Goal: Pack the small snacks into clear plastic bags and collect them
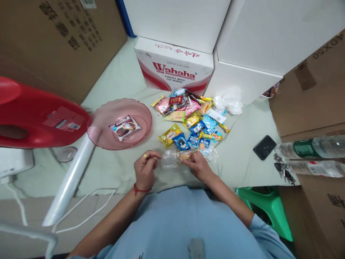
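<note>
A snack in a clear plastic wrapper (170, 160) lies in front of me, with something golden-brown inside it. My right hand (198, 166) is closed on the brown part, which its fingers partly cover. At the wrapper's left end, my left hand (145, 171) is closed in a pinch on the plastic edge. Just beyond my hands is a pile of packaged snacks, with a yellow packet (170, 135) and a dark blue packet (181, 141) nearest. To the left, a pink ribbed plastic plate (144, 118) holds one packaged chocolate-coloured cake (125, 128).
A Wahaha water carton (175, 68) stands behind the snacks, near a crumpled clear bag (229, 101). At right are a black phone (264, 147), keys (283, 169) and two bottles (307, 148). A red container (40, 115) and a plastic-film roll (70, 180) are at left.
</note>
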Available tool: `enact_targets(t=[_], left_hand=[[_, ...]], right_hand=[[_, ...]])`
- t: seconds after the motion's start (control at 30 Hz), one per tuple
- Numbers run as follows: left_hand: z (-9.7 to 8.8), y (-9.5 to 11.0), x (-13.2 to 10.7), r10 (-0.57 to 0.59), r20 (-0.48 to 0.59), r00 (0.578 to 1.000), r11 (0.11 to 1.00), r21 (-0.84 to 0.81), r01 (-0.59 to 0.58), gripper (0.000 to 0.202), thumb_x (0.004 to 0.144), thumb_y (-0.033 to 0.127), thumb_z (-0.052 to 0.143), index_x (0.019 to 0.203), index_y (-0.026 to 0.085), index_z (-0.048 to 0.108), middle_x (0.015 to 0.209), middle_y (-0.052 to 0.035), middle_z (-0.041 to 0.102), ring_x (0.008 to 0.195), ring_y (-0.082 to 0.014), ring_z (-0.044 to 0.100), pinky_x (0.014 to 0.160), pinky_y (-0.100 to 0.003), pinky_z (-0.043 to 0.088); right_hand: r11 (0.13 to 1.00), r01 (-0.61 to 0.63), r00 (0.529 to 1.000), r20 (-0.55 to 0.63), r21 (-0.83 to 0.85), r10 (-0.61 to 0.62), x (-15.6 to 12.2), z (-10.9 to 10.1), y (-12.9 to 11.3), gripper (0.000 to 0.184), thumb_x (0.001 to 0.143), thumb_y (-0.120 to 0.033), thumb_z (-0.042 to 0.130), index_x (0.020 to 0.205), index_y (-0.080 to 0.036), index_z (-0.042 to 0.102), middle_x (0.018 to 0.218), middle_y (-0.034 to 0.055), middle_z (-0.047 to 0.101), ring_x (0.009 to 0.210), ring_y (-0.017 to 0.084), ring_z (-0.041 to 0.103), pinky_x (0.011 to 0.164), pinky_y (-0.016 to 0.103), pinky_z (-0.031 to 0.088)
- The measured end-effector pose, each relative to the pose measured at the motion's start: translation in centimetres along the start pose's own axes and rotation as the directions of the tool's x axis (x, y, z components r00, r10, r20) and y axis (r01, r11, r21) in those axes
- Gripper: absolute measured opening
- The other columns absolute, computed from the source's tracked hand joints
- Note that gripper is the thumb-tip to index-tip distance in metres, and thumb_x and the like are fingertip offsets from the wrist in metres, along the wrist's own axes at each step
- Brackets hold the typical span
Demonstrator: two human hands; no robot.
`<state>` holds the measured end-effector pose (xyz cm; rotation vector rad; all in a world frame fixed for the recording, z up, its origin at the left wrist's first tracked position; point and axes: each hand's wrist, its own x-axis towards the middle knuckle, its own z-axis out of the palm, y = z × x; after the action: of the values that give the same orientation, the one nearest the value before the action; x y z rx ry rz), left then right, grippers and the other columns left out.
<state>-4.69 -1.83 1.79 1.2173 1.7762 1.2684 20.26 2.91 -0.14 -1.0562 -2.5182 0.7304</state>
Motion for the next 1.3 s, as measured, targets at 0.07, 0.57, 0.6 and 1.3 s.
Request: enact_targets(t=[0.07, 0.57, 0.6, 1.3], left_hand=[[0.2, 0.3, 0.2, -0.016, -0.153, 0.988, 0.988, 0.148, 0.039, 0.031, 0.096, 0.041, 0.05, 0.105, 0.018, 0.068, 0.084, -0.0053, 0.067, 0.071, -0.0196, 0.061, 0.07, -0.035, 0.055], [5.4, 3.9, 0.5, 0.171, 0.443, 0.88, 0.968, 0.088, -0.233, 0.024, 0.097, 0.03, 0.054, 0.109, 0.019, 0.072, 0.105, -0.0073, 0.07, 0.095, -0.019, 0.068, 0.087, -0.033, 0.057], [6.0, 4.0, 0.7, 0.191, 0.476, 0.859, 0.957, 0.103, -0.27, 0.028, 0.098, 0.028, 0.051, 0.112, 0.019, 0.072, 0.108, -0.0087, 0.069, 0.1, -0.02, 0.068, 0.092, -0.035, 0.057], [6.5, 3.1, -1.4, 0.336, 0.657, 0.675, 0.556, 0.44, -0.705, 0.037, 0.095, 0.009, 0.048, 0.123, 0.011, 0.072, 0.128, -0.0186, 0.072, 0.12, -0.0295, 0.067, 0.097, -0.046, 0.053]], right_hand=[[1.0, 0.013, 0.999, -0.037, 0.021, -0.012, -0.1, 0.4, 0.3, 0.038, 0.105, -0.02, 0.047, 0.127, -0.031, 0.076, 0.084, 0.0048, 0.053, 0.082, 0.022, 0.048, 0.078, 0.037, 0.043], [0.99, 0.138, 0.983, -0.125, 0.013, -0.135, -0.2, -1.5, -1.2, 0.032, 0.102, -0.017, 0.046, 0.112, -0.021, 0.076, 0.095, 0.0091, 0.064, 0.092, 0.025, 0.056, 0.08, 0.039, 0.049], [0.987, 0.157, 0.982, -0.112, 0.045, -0.151, -0.5, -2.0, -1.4, 0.032, 0.102, -0.016, 0.046, 0.115, -0.021, 0.075, 0.102, 0.0106, 0.067, 0.101, 0.026, 0.058, 0.086, 0.042, 0.051], [0.955, -0.288, 0.952, -0.088, 0.075, 0.294, 4.9, -5.6, -2.0, 0.012, 0.096, -0.015, 0.057, 0.097, -0.02, 0.068, 0.095, 0.0065, 0.068, 0.092, 0.021, 0.063, 0.083, 0.031, 0.048]])
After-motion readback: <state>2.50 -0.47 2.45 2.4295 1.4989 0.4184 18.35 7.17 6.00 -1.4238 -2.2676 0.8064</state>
